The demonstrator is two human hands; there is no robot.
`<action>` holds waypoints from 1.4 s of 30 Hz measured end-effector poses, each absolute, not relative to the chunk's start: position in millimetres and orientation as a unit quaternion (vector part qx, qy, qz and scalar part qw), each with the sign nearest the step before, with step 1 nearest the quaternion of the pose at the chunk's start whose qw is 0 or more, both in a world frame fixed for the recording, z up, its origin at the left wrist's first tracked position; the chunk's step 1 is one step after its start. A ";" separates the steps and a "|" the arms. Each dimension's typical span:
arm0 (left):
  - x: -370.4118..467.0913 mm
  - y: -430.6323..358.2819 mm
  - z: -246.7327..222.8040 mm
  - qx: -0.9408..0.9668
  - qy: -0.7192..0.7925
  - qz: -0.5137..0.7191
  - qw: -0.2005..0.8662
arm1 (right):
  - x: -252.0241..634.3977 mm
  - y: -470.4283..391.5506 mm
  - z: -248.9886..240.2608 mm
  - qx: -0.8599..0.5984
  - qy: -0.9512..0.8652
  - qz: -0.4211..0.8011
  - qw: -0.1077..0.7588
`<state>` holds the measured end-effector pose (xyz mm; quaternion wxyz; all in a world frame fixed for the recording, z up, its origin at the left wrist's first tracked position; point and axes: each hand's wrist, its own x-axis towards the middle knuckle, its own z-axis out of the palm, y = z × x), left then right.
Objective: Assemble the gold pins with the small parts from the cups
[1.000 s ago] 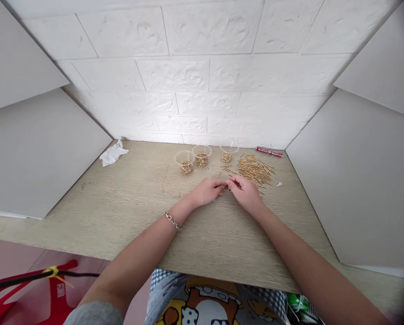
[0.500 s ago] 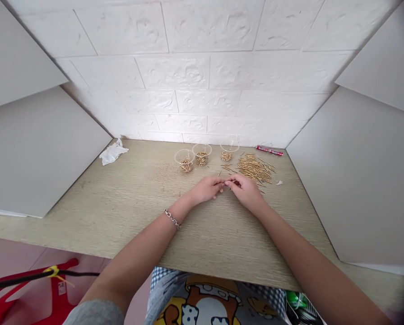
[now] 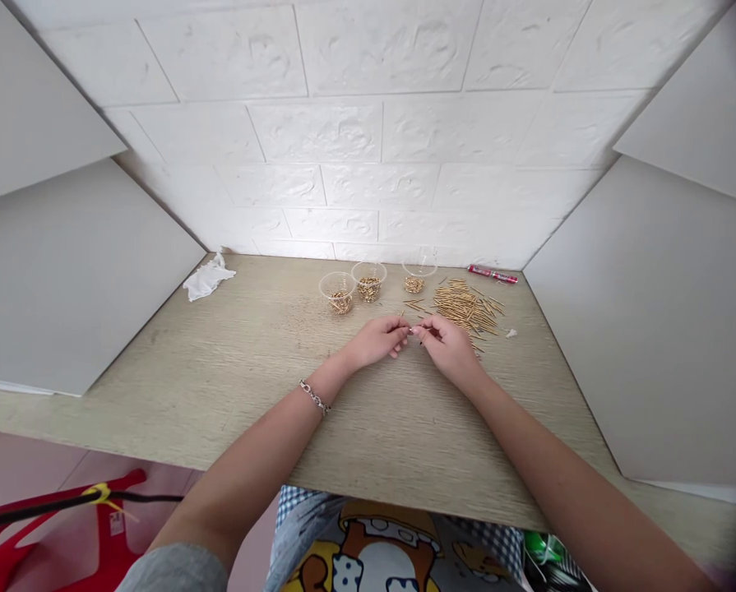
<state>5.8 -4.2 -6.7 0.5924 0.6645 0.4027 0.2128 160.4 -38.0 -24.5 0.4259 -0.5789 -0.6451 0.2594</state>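
My left hand (image 3: 380, 339) and my right hand (image 3: 447, 344) meet fingertip to fingertip just above the table. Both are closed in a pinch around something thin and tiny that I cannot make out. Beyond my right hand lies a loose pile of thin gold-coloured sticks (image 3: 466, 307), with a few stray sticks (image 3: 414, 304) at its left. Three clear plastic cups stand behind my hands: a left cup (image 3: 336, 287), a middle cup (image 3: 369, 273) and a right cup (image 3: 419, 263). Each has small gold-coloured pieces in its bottom.
A crumpled white tissue (image 3: 208, 278) lies at the back left, and a red wrapped tube (image 3: 492, 274) at the back right. Brown specks dot the table (image 3: 219, 370) left of my hands. Grey panels (image 3: 657, 312) wall both sides. A small white scrap (image 3: 511, 333) sits beside the pile.
My hands stay together in nearly the same place, with only a slight shift of the fingers. The cups and the pile have not moved.
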 end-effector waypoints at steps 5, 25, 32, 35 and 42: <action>5.4 -4.3 -5.9 0.648 0.398 0.224 0.609 | 160.2 -39.0 -23.4 -0.585 -0.653 0.244 0.414; 6.0 -4.3 -4.4 0.616 0.406 0.236 0.633 | 159.0 -40.0 -19.4 -0.579 -0.653 0.242 0.425; 6.2 -3.9 -4.8 0.624 0.405 0.233 0.626 | 160.7 -39.8 -21.0 -0.590 -0.655 0.251 0.400; 6.1 -4.3 -3.7 0.628 0.402 0.233 0.624 | 160.1 -39.9 -20.1 -0.596 -0.651 0.249 0.399; 5.9 -4.3 -3.9 0.618 0.409 0.235 0.629 | 157.5 -40.6 -18.3 -0.596 -0.660 0.212 0.404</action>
